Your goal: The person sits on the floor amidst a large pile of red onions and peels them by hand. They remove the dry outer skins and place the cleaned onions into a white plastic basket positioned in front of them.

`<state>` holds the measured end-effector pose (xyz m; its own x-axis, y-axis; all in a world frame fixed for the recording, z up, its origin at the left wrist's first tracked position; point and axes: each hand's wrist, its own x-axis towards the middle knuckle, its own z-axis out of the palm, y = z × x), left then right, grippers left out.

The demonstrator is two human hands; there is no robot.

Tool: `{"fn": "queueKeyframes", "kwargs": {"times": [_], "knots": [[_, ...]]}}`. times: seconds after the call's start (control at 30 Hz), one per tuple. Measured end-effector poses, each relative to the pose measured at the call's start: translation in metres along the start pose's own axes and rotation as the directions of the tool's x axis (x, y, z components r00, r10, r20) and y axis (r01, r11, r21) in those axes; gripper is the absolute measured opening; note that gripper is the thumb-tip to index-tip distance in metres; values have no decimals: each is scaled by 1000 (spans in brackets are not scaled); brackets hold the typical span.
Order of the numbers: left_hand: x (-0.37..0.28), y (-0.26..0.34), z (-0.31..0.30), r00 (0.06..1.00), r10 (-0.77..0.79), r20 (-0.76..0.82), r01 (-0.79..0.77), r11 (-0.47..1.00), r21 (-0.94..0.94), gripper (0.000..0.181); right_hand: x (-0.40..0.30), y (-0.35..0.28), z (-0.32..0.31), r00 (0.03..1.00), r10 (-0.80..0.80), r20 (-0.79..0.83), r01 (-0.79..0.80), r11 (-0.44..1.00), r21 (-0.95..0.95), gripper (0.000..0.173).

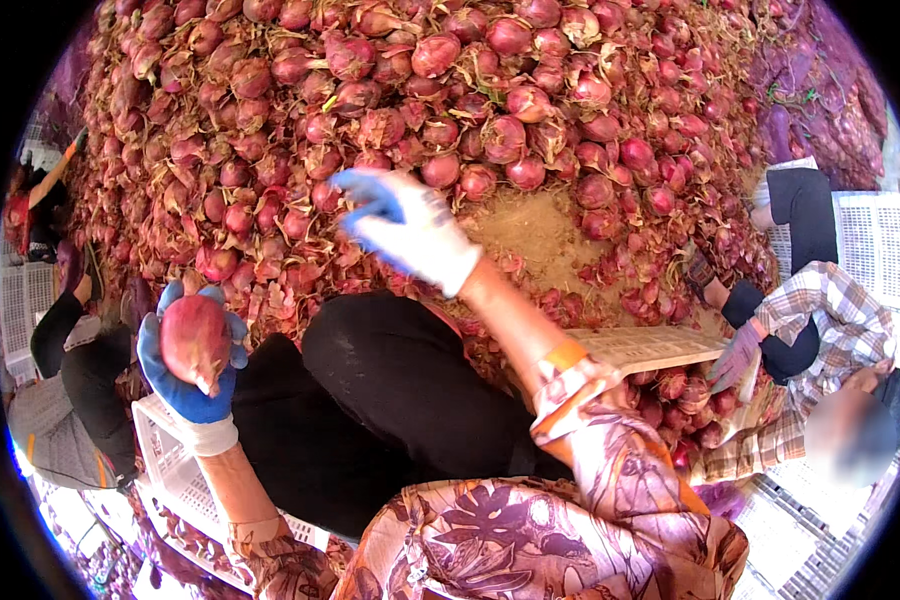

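Observation:
A large red onion [193, 339] rests in the palm of my left hand [187, 390], its pointed end towards me. That hand wears a blue and white work glove, with the fingers curled around the onion. My right hand [412, 225], in a similar glove and slightly blurred, hovers over the near edge of a big heap of red onions [435, 56]. Its fingers are apart, with nothing visible in them. Beneath and beside it lie loose onion skins and a patch of bare soil [525, 229].
To my right is a crate [641, 349] with onions [679, 397] beside it, where a co-worker's gloved hand [735, 356] reaches in. A white plastic crate [157, 442] stands by my left forearm. Other people sit at left. Purple mesh sacks [832, 97] lie at the far right.

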<state>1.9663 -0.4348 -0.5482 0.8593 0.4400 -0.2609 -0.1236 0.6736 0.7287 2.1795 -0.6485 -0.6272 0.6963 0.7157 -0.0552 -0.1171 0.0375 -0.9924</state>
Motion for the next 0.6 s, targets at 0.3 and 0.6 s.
{"fn": "queueKeyframes", "kwargs": {"times": [0.3, 0.6], "knots": [[-2, 17, -44, 998, -9, -66, -8, 967, -256, 47, 50, 122, -202, 984, 70, -167, -139, -294, -945, 73], [0, 30, -54, 988, 16, -156, -60, 958, -282, 48, 86, 162, -193, 890, 307, -338, -190, -424, -885, 87]]}}
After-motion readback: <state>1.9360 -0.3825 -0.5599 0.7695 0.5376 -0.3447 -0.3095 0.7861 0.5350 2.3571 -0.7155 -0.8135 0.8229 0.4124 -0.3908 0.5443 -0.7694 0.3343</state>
